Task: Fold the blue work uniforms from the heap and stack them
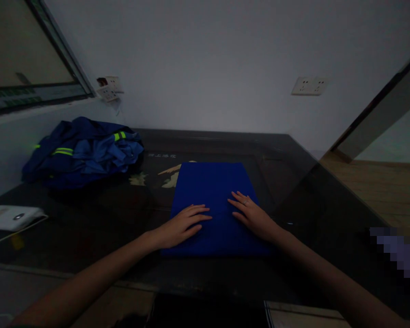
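Note:
A folded blue cloth (212, 182) lies flat on the dark table (123, 246), its near edge wider than its far edge. My left hand (185, 224) rests on the cloth's left part, palm down with fingers spread. On its right part lies my right hand (251, 214), also palm down, fingers apart, with a ring on one finger. The hands do not touch each other, and neither grips anything.
Crumpled blue garments (85, 152) with yellow-green stripes are heaped at the back left. A white device (13, 217) with a cable lies at the left edge. A pixelated item (398, 255) is at the right. Behind the table stands a wall with sockets (309, 86).

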`<control>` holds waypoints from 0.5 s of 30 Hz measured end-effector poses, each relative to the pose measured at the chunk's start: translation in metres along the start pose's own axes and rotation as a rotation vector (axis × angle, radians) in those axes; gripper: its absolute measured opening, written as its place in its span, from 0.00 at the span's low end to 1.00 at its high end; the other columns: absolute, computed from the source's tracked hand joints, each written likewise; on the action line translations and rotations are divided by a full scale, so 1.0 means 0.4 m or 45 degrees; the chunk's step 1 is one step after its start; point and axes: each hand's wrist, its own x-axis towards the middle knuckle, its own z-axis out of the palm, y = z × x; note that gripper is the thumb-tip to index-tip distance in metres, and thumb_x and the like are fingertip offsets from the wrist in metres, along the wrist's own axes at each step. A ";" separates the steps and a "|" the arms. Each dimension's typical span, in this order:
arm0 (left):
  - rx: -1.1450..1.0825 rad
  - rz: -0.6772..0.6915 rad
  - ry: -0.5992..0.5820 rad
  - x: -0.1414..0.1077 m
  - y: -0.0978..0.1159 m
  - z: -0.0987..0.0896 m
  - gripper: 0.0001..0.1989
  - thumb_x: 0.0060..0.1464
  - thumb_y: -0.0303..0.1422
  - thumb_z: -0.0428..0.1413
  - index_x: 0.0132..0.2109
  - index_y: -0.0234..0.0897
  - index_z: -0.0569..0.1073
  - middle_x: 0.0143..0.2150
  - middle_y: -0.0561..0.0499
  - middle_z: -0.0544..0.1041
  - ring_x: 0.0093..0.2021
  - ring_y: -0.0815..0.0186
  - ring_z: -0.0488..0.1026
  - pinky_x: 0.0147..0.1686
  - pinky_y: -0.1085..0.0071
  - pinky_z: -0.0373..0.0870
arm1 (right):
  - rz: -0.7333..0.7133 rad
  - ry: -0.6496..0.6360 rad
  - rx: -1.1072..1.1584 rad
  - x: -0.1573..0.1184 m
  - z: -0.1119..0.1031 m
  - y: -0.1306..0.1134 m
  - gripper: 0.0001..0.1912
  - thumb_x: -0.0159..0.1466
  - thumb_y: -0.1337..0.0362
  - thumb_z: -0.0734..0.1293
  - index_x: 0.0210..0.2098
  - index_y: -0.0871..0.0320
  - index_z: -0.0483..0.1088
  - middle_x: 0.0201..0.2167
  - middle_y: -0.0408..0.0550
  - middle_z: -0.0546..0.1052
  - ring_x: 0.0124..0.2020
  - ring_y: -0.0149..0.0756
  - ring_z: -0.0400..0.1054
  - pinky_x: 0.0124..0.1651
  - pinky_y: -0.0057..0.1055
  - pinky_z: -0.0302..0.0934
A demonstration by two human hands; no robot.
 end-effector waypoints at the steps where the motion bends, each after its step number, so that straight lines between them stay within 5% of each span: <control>1: -0.024 0.002 -0.024 -0.006 0.014 0.001 0.21 0.67 0.39 0.41 0.65 0.52 0.59 0.70 0.54 0.55 0.70 0.65 0.48 0.68 0.59 0.46 | -0.028 -0.036 0.031 -0.012 -0.005 -0.013 0.26 0.69 0.55 0.56 0.65 0.51 0.57 0.68 0.51 0.54 0.69 0.44 0.44 0.66 0.51 0.47; 6: 0.111 0.013 -0.084 -0.020 0.042 0.031 0.26 0.66 0.41 0.44 0.69 0.52 0.50 0.72 0.53 0.47 0.71 0.59 0.43 0.68 0.50 0.39 | -0.139 -0.148 -0.073 -0.062 0.008 -0.052 0.29 0.68 0.53 0.59 0.67 0.47 0.51 0.69 0.50 0.51 0.69 0.47 0.43 0.65 0.57 0.46; 15: 0.255 -0.039 -0.114 -0.060 0.033 0.034 0.31 0.64 0.43 0.48 0.69 0.53 0.45 0.72 0.52 0.42 0.71 0.57 0.41 0.67 0.51 0.41 | -0.151 0.005 -0.254 -0.087 0.028 -0.033 0.28 0.69 0.56 0.58 0.67 0.50 0.52 0.68 0.50 0.54 0.68 0.43 0.46 0.66 0.52 0.47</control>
